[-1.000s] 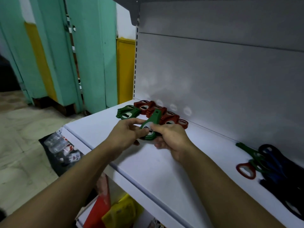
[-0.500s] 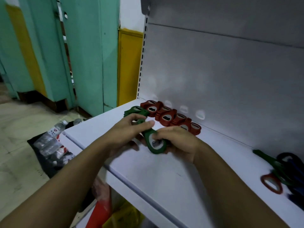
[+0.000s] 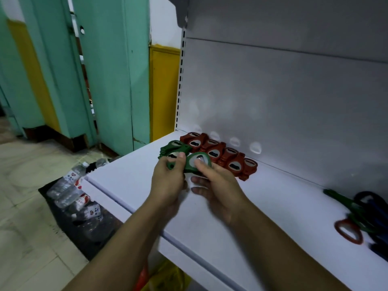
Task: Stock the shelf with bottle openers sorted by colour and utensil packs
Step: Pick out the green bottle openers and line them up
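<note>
Left hand (image 3: 168, 181) pinches the narrow handle end of a green plastic bottle opener with a ring-shaped head (image 3: 196, 164), thumb above and fingers curled beneath. The right hand (image 3: 218, 185) steadies the ring head, with its thumb pressed on the rim and the other fingers lying loosely under it. The piece is held just above the left end of the white metal shelf (image 3: 273, 206). It sits directly in front of the small stack of green openers (image 3: 174, 147) and just beside the row of red plastic openers (image 3: 220, 156) that lines the grey back panel (image 3: 273, 101).

The step in hand appears to be adding this piece to the green group. Turn the opener so its head faces the same way as those in the stack, then lower it flat, handle over handle. The right thumb should lift first and the left pinch last, so the piece does not slide. Keep the knuckles away from the red row, whose overlapping pieces look easy to nudge out of line.

A mixed heap of green, blue and red openers (image 3: 367, 215) lies well apart at the right end of the shelf, not yet sorted. No utensil packs are visible.
</note>
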